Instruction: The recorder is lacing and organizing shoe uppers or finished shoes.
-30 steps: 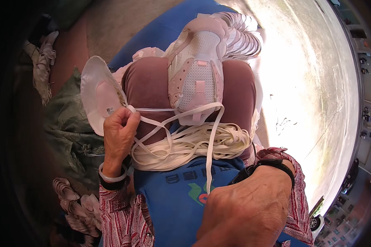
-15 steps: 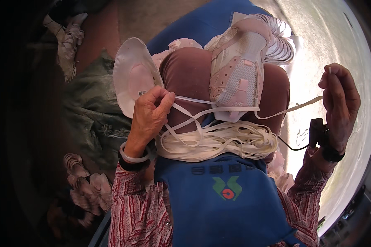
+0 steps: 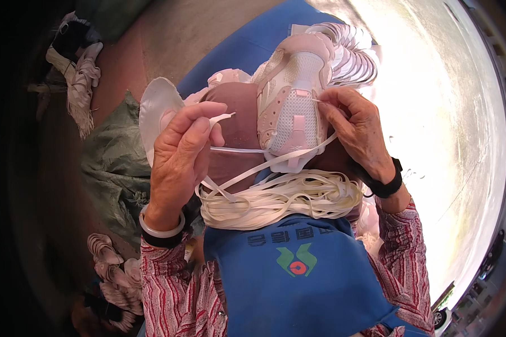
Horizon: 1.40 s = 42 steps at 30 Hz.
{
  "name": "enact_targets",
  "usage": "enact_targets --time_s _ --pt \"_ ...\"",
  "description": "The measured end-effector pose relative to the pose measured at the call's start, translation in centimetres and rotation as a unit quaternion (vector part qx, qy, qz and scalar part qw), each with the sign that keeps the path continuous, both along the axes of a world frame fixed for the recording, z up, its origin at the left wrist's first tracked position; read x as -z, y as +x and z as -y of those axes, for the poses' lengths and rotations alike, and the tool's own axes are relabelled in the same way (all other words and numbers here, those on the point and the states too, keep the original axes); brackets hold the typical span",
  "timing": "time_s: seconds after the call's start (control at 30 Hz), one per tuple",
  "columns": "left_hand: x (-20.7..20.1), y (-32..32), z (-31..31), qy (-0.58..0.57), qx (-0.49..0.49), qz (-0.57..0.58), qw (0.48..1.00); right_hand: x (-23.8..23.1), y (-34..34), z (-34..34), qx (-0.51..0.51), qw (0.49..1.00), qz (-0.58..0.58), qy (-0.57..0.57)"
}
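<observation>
A white and pink shoe upper [image 3: 295, 118] lies across my knees, its row of eyelets showing on the left side. My left hand [image 3: 183, 149] is closed in a pinch on one end of a white shoelace [image 3: 222, 118], left of the upper. At the upper's right edge, my right hand [image 3: 357, 123] pinches the other thin lace tip close to the mesh. Lace strands cross the lower part of the upper and run between the two hands. A thick bundle of white laces [image 3: 281, 199] rests on my lap, over the blue apron [image 3: 298, 297].
Behind my left hand stands a white, cupped shoe piece [image 3: 158, 101]. A stack of pale uppers [image 3: 354, 53] sits beyond the knees. Dark green sacking [image 3: 115, 168] and more shoe pieces [image 3: 115, 269] lie on the left.
My right hand has come in from the far right to the upper's edge with its lace tip. My left hand has shifted slightly left, and its lace end now sticks out.
</observation>
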<state>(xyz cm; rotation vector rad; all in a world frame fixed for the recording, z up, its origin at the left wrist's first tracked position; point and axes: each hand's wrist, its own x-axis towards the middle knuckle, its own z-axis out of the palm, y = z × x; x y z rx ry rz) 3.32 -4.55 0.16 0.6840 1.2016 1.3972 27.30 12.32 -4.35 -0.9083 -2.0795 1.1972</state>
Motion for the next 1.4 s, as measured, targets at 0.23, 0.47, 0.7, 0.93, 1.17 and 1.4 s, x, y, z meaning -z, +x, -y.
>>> enact_targets --time_s 0.23,0.47,0.7,0.93,1.17,1.4 --pt "1.9 3.7 -3.8 0.035 0.041 -0.484 0.873 -0.3 0.3 0.3 0.010 1.000 0.022 0.018" --pt "3.3 5.0 -5.6 0.133 0.043 -0.583 0.801 -0.1 0.3 0.0 0.012 0.997 0.020 0.070" --pt "2.5 4.6 -8.1 0.149 0.060 -0.588 0.793 -0.5 -0.5 -0.7 -0.020 0.996 -0.005 0.092" --pt "1.3 4.9 -9.8 0.194 0.079 -0.650 0.731 -1.1 -0.5 -0.7 -0.043 0.992 0.004 0.120" --pt "1.8 4.8 -10.4 0.249 0.074 -0.684 0.681 -1.3 -0.3 -1.1 -0.058 0.991 0.004 0.121" --pt "2.2 4.7 -10.3 0.259 0.051 -0.686 0.678 -1.1 -0.4 -1.0 -0.044 0.988 -0.002 0.147"
